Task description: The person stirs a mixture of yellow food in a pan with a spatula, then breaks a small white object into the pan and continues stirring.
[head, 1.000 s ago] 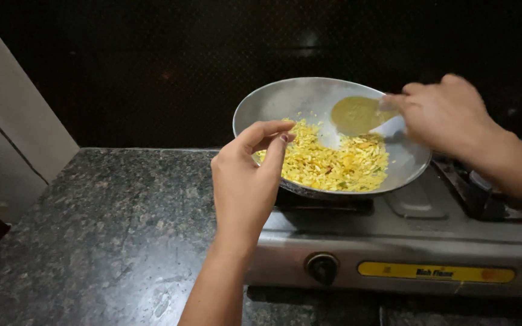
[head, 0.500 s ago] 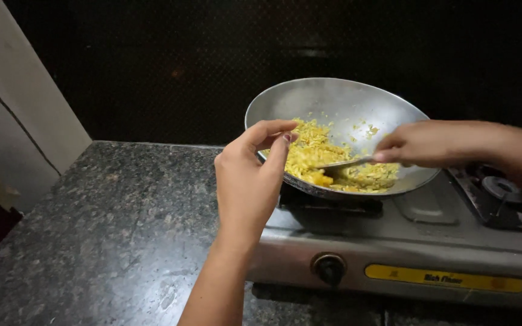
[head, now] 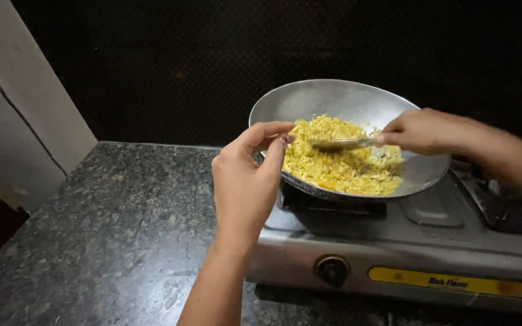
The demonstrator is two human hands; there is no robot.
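The right hand [head: 421,130], which a second ago held the spoon [head: 342,143] raised at the far rim, now grips it low in the yellow food [head: 339,160]. The left hand [head: 246,181] still pinches the pan [head: 333,96] rim on the stove [head: 424,241], steadying it for stirring.

We see dim, warm light from near the camera; the wall behind falls to black. The metal pan [head: 345,99] shows soft glare. The right hand [head: 424,130] is slightly motion-blurred.

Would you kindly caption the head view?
Left hand grips the pan rim; right hand holds a spoon over yellow food.
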